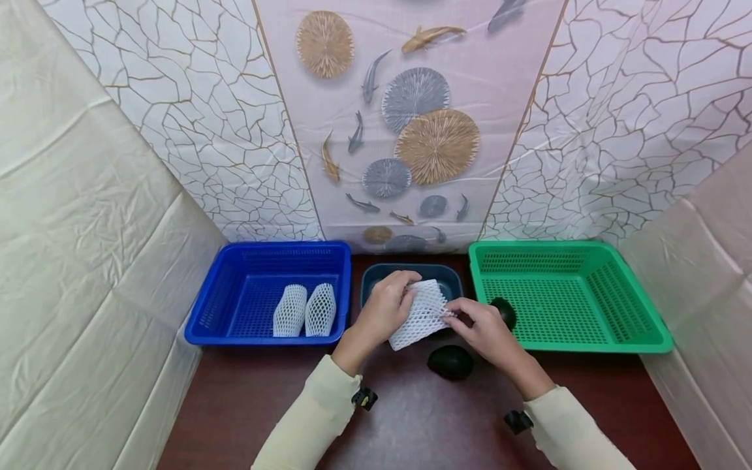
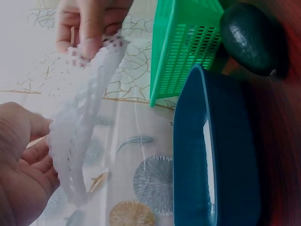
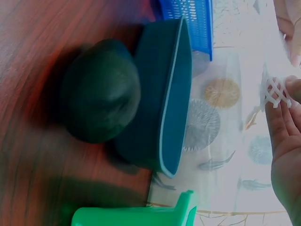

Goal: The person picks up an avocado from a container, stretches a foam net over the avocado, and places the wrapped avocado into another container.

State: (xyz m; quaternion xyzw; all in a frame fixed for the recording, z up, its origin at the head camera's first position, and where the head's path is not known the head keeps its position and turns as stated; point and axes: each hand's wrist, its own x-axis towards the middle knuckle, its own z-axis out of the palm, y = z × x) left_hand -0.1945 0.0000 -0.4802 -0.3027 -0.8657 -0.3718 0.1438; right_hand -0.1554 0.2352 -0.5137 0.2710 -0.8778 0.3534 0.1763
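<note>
A white foam net sleeve [image 1: 420, 314] is stretched flat between both hands, over the front of a dark teal tub [image 1: 449, 274]. My left hand [image 1: 388, 303] holds its upper left side, fingers partly behind the mesh. At the right edge, my right hand [image 1: 482, 326] pinches the netting between thumb and fingers; the right wrist view shows the mesh end [image 3: 277, 94] there. Below the hands, a dark green avocado [image 1: 450, 362] lies on the table. Another avocado [image 1: 504, 313] shows at the left end of the green basket, partly covered by my right hand.
Two white foam net sleeves [image 1: 320, 310] lie in a blue basket [image 1: 267, 341] on the left. A green basket [image 1: 578, 346] stands on the right. Patterned cloth [image 1: 235, 130] hangs behind, and pale cloth walls flank the dark red-brown table [image 1: 411, 424].
</note>
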